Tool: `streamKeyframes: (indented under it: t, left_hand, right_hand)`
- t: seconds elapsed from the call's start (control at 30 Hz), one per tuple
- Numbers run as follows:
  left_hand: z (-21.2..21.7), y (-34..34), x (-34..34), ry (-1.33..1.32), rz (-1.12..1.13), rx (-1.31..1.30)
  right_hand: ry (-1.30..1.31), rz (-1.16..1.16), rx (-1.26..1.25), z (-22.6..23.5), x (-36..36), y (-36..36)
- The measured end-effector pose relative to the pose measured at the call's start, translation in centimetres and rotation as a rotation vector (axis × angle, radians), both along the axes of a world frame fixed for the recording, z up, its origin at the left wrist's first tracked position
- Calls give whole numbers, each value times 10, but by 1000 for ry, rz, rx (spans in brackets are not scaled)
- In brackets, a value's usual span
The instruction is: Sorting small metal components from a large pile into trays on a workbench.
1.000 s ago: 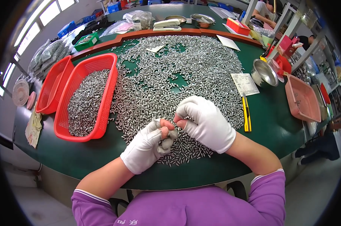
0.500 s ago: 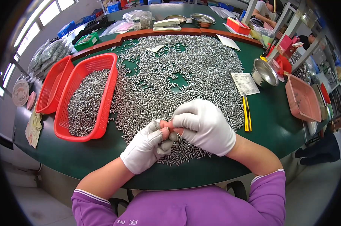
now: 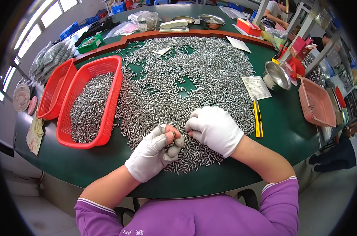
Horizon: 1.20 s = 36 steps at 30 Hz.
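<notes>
Head view: left hand (image 3: 153,151) fingers now pinching few small metal pins (image 3: 174,135), slightly raised versus before; right hand (image 3: 216,129) fingers pressed together, picking from pin pile (image 3: 186,78) on worktop (image 3: 288,129) just beside.

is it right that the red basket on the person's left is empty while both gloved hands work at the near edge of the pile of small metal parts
Not quite. The head view shows the red basket holding a heap of the same small metal parts, not empty. The rest holds: the left hand and right hand, both in white gloves, work at the pile's near edge.
</notes>
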State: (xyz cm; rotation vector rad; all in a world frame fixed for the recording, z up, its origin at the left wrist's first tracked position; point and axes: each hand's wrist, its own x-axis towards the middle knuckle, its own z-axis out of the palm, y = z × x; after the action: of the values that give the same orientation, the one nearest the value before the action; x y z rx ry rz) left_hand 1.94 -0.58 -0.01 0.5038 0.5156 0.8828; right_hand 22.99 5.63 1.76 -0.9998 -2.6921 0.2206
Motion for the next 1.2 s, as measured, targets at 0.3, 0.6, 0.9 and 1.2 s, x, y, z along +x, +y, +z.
streamKeyframes:
  t: [0.3, 0.6, 0.9, 1.2]
  left_hand:
    - [-1, -2, 0, 25, -9, 9]
    - [-3, -1, 1, 13, -35, -9]
    - [-3, 1, 2, -14, -33, -8]
    - [-1, 1, 0, 26, 5, -26]
  right_hand:
    - [649, 206, -177, 17, -9, -9]
    - [628, -64, 173, 41, 17, 17]
    - [92, -1224, 442, 48, 189, 107]
    - [286, -671, 274, 41, 126, 94]
